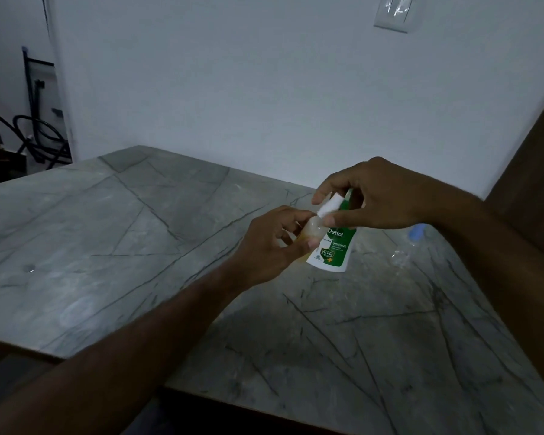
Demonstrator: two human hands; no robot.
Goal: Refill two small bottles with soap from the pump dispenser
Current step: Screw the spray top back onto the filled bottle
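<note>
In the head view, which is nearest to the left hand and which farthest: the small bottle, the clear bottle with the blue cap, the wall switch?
1. Small bottle: held in the left hand, beside the soap dispenser.
2. Clear bottle with the blue cap: on the table to the right, behind the right forearm.
3. Wall switch: high on the back wall, farthest.

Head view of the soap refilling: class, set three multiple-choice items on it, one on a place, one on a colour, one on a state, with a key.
1. Where does the clear bottle with the blue cap stand?
A. on the marble table
B. on the floor
C. in the left hand

2. What colour is the dispenser's label?
A. red
B. green
C. black

3. What is the left hand doing?
A. lying flat
B. pointing
C. holding a small bottle

Key: 1 A, it stands on the table. 2 B, the Dettol dispenser is green and white. 3 C, its fingers curl round the small bottle.
</note>
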